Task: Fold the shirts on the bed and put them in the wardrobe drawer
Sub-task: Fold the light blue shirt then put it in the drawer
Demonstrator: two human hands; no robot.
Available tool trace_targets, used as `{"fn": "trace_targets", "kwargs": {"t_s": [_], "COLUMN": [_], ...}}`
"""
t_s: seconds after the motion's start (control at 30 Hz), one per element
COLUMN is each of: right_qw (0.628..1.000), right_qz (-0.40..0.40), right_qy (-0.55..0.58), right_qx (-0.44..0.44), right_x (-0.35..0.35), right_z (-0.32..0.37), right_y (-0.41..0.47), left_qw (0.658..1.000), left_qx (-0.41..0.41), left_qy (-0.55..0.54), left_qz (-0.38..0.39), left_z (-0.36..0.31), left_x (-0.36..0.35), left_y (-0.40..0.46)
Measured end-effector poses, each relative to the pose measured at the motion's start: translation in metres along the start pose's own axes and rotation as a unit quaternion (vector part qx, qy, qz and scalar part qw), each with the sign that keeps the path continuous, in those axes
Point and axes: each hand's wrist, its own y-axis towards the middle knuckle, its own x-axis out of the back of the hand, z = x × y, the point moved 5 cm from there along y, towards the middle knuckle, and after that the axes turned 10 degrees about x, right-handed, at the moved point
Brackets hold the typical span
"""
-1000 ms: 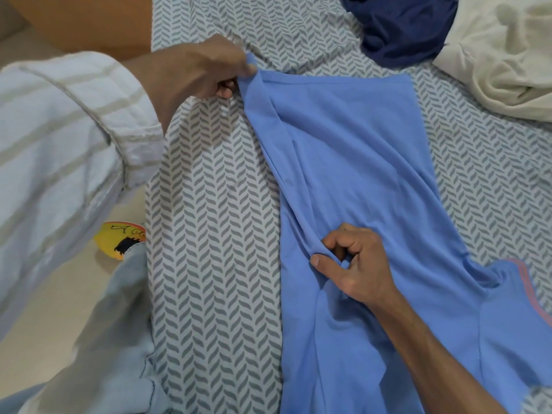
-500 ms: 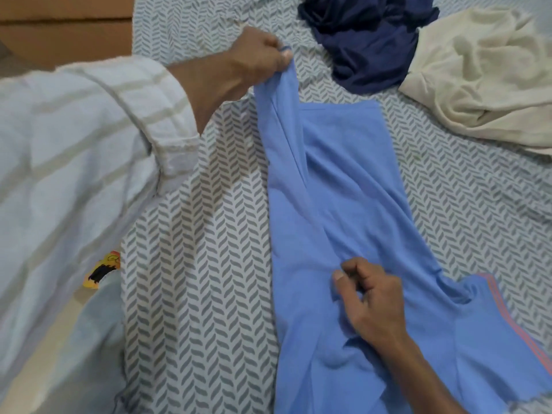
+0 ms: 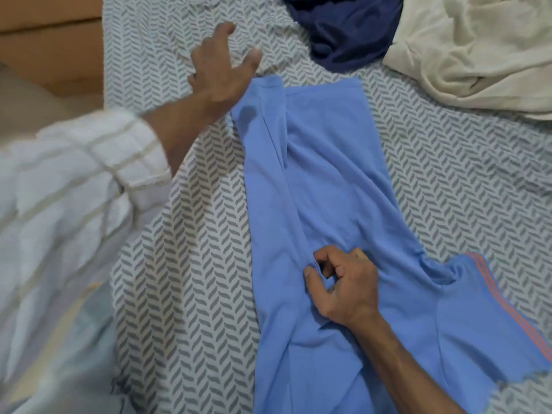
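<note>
A light blue shirt (image 3: 328,180) lies lengthwise on the bed (image 3: 185,264), its left side folded over in a long strip and its striped sleeve out at the lower right. My left hand (image 3: 221,67) hovers with spread fingers just beyond the shirt's far left corner and holds nothing. Near the shirt's middle, my right hand (image 3: 343,282) rests on the cloth and pinches the edge of the fold between thumb and curled fingers.
A crumpled navy shirt (image 3: 346,28) and a cream shirt (image 3: 478,52) lie at the far side of the bed. A wooden panel (image 3: 50,40) stands beyond the bed's left edge. Pale denim (image 3: 68,369) shows at the lower left.
My left hand has let go of the shirt's far corner, which now lies flat on the bed, and its fingers have spread. The right hand stays pinched on the fold.
</note>
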Motion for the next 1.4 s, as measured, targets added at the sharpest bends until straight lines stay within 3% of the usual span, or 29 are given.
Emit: {"fn": "trace_targets", "kwargs": {"t_s": [0.1, 0.27, 0.4, 0.53, 0.63, 0.77, 0.9, 1.0, 1.07, 1.27, 1.4], "right_qw": [1.000, 0.997, 0.985, 0.981, 0.969, 0.937, 0.906, 0.816, 0.783, 0.766, 0.802], "right_qz": [0.021, 0.066, 0.117, 0.120, 0.081, 0.081, 0.024, -0.047, -0.069, -0.046, -0.012], "right_qy": [-0.006, 0.027, 0.113, 0.003, -0.074, -0.009, 0.195, 0.411, 0.466, 0.424, 0.371], "right_qx": [-0.017, -0.027, -0.060, -0.154, -0.222, -0.340, -0.376, -0.404, -0.407, -0.482, -0.468], "right_x": [0.001, 0.009, 0.026, 0.052, 0.068, 0.070, 0.065, 0.071, 0.079, 0.066, 0.063], "right_z": [0.000, 0.007, 0.020, 0.018, 0.023, 0.037, 0.053, 0.067, 0.072, 0.053, 0.047], "right_y": [0.001, 0.007, -0.010, -0.051, -0.091, -0.122, -0.131, -0.130, -0.130, -0.161, -0.162], "left_qw": [1.000, 0.983, 0.954, 0.920, 0.908, 0.904, 0.900, 0.885, 0.878, 0.855, 0.846], "left_qx": [0.006, 0.117, 0.137, 0.157, 0.180, 0.180, 0.209, 0.233, 0.247, 0.291, 0.307], "left_qy": [-0.014, -0.007, 0.078, 0.098, 0.073, 0.061, 0.035, -0.003, -0.028, -0.021, -0.016], "left_qz": [-0.018, 0.143, 0.254, 0.345, 0.370, 0.383, 0.381, 0.402, 0.410, 0.429, 0.436], "left_z": [0.024, 0.068, 0.083, 0.091, 0.095, 0.088, 0.094, 0.102, 0.103, 0.107, 0.108], "left_x": [0.026, 0.032, 0.041, 0.045, 0.043, 0.038, 0.042, 0.045, 0.046, 0.046, 0.043], "left_y": [-0.069, -0.245, -0.364, -0.437, -0.460, -0.480, -0.492, -0.497, -0.500, -0.505, -0.507]}}
